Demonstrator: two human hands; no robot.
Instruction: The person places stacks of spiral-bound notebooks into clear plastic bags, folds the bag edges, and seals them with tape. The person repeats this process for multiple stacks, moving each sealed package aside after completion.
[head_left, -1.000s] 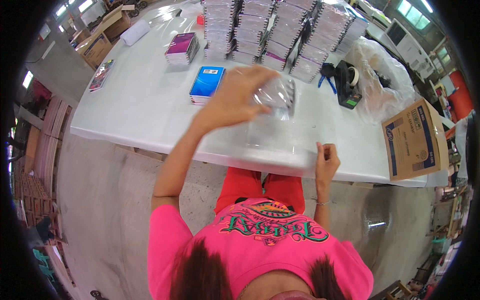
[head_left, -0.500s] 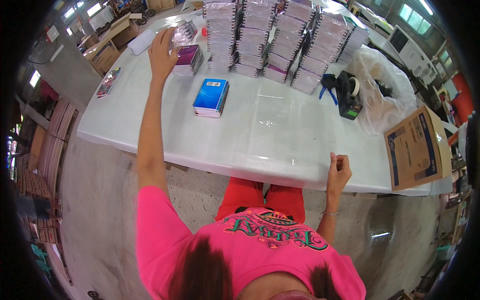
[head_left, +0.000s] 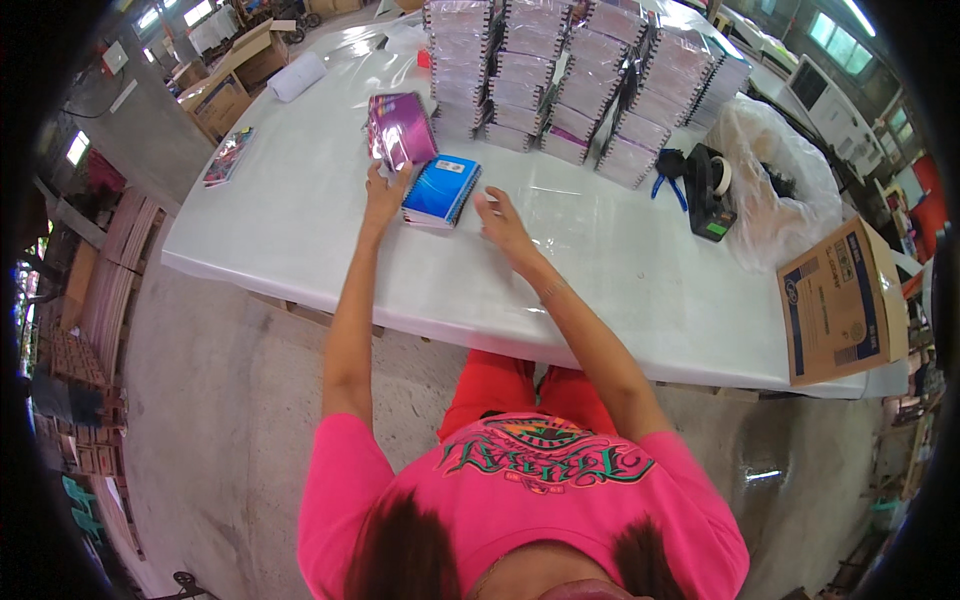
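Note:
My left hand (head_left: 385, 195) pinches the near edge of a purple spiral notebook (head_left: 405, 130), which is tilted over the table, with shiny glints along its near edge. What lies beneath it is hidden. Just to its right rests a small stack of blue-covered spiral notebooks (head_left: 440, 187). Beside that stack, on its right, my right hand (head_left: 508, 225) hovers with fingers loosely curved and apart, holding nothing.
Tall rows of spiral notebooks (head_left: 535, 75) stand along the far side of the white-covered table (head_left: 600, 270). At right are a blue-handled tool (head_left: 670, 180), a tape dispenser (head_left: 708, 190), a clear plastic bag (head_left: 785, 180) and a cardboard box (head_left: 840, 300). A white roll (head_left: 297, 76) and colourful booklet (head_left: 229, 157) lie left.
My left hand has come back from the clear-wrapped bundle at the far left and now grips a purple notebook. My right hand has moved from the table's near edge to beside the blue notebooks.

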